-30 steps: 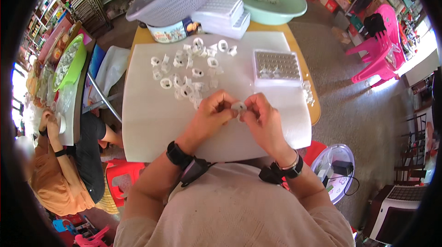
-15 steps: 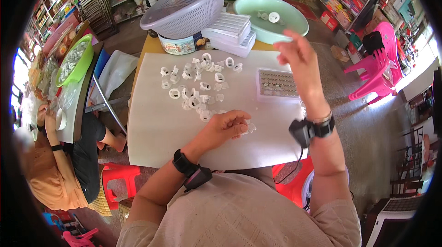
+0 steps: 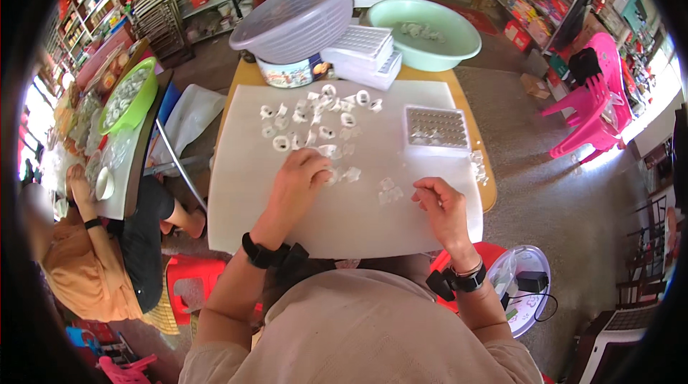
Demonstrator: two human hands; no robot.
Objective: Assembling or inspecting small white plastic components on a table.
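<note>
Left hand (image 3: 292,178) at near edge of scattered white plastic parts (image 3: 317,118), fingers bent (grip hidden, cannot tell), right hand (image 3: 446,212) half-curled, seemingly empty, beside translucent pieces (image 3: 390,193); step judged a pick-up, calling for a fingertip pinch on one part.

Lt beige shirt (image 3: 358,330) at 6 o'clock, short sleeves (image 3: 211,361) approx 7 & 5. L wrist strap (image 3: 259,252), btwn 7 & 8 o'clock, is wide & blk w/ chunky blk box (image 3: 293,258); R wrist strap (image 3: 470,281), btwn 4 & 5, similar, + thin shiny bracelet (image 3: 469,268).
</note>
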